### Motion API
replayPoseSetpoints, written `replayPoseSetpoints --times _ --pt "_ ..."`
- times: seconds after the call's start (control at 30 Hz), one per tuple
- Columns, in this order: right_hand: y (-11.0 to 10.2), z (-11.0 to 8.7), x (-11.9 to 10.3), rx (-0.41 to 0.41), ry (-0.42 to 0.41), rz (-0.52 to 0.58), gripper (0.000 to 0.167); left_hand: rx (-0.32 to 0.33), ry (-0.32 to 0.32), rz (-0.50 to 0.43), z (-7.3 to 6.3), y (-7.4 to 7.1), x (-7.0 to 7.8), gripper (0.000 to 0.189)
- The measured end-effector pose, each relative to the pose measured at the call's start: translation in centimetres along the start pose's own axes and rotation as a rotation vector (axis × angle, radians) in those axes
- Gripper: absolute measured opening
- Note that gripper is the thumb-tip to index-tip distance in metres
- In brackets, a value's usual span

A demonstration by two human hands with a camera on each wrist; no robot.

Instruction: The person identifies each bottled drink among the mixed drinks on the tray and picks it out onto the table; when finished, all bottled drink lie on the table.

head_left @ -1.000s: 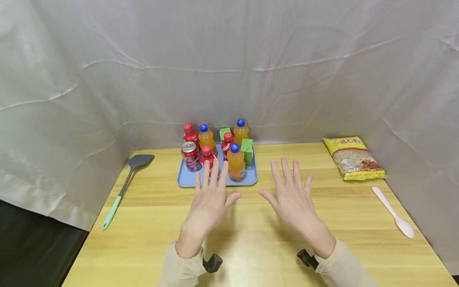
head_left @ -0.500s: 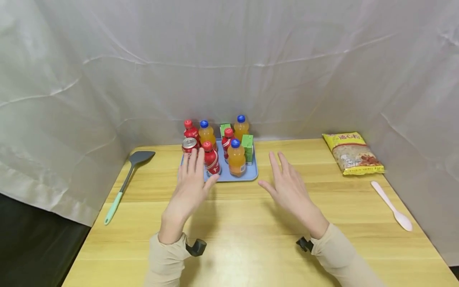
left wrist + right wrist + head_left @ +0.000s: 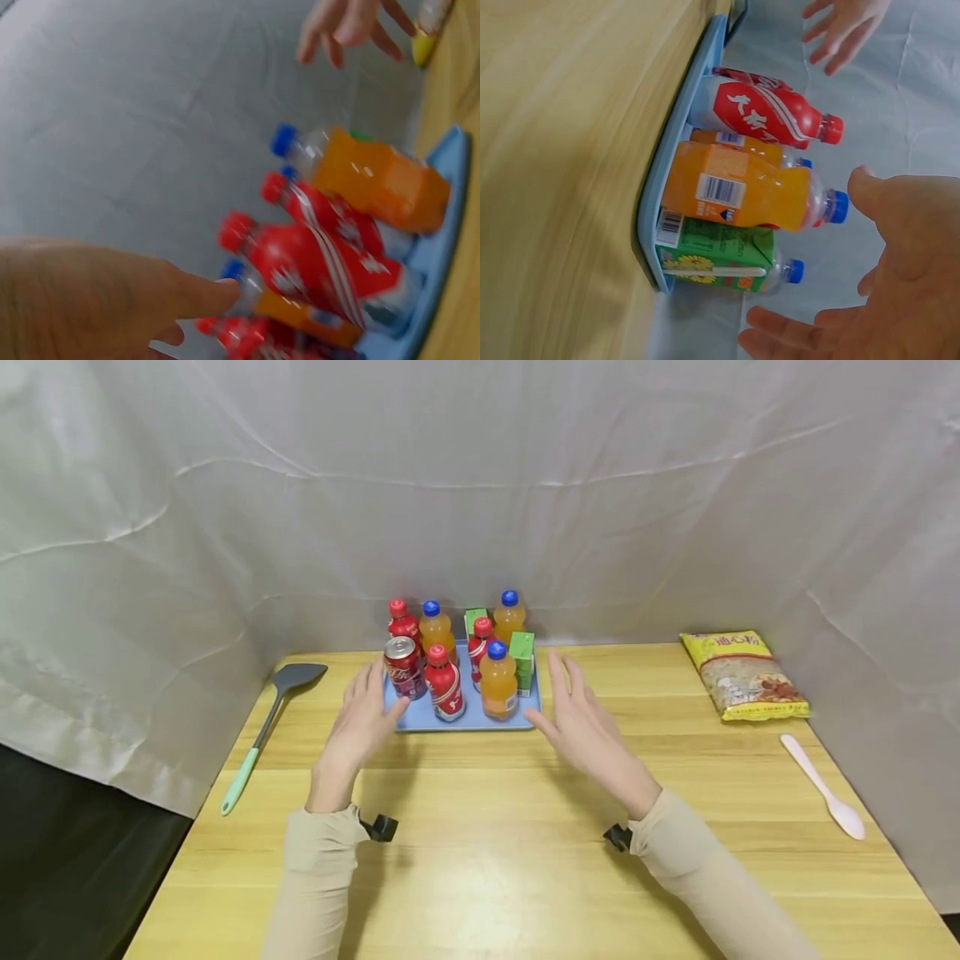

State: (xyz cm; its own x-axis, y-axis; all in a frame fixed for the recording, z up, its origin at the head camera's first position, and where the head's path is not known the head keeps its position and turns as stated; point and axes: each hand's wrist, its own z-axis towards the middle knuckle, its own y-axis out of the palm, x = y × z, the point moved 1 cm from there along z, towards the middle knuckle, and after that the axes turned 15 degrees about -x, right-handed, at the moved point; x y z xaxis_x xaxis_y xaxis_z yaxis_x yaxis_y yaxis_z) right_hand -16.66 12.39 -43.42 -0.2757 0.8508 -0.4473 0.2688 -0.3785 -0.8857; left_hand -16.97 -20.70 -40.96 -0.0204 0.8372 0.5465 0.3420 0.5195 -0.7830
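Note:
A blue tray (image 3: pixel 465 724) at the back of the table bears several drinks. At its left stands a purple-red can (image 3: pixel 405 672), with a red-capped bottle (image 3: pixel 445 689) beside it. Toward the right are an orange drink bottle (image 3: pixel 498 685) with a blue cap and a green carton (image 3: pixel 522 662). My left hand (image 3: pixel 357 718) is at the tray's left end, its fingers extended and overlapping the edge in the head view. Over by the right end, my right hand (image 3: pixel 588 727) has its thumb and fingers spread (image 3: pixel 900 262). Neither hand holds anything.
A grey spatula (image 3: pixel 296 677) with a mint handle lies on the left of the table. To the right are a yellow pasta bag (image 3: pixel 746 677) and a pale pink spoon (image 3: pixel 817 785). Grey cloth (image 3: pixel 480 527) rises behind the tray.
My left hand has moved left from in front of the drinks to the tray's left end. The right hand has shifted slightly left and forward, toward the right end.

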Motion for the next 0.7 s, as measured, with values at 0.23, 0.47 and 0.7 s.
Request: replayPoseSetpoints --times 0.23,0.47,0.7 --pt "0.6 2.6 -0.4 0.051 -0.005 0.038 0.096 -0.063 -0.088 -0.089 3.0 1.5 -2.7 0.078" --pt "1.2 5.1 -0.7 0.056 -0.008 0.069 0.09 -0.082 -0.151 -0.108 5.4 2.8 -4.5 0.075" --pt "1.5 6.9 -1.2 -0.003 0.002 0.135 0.092 -0.11 -0.158 -0.041 7.0 2.8 -5.9 0.063"
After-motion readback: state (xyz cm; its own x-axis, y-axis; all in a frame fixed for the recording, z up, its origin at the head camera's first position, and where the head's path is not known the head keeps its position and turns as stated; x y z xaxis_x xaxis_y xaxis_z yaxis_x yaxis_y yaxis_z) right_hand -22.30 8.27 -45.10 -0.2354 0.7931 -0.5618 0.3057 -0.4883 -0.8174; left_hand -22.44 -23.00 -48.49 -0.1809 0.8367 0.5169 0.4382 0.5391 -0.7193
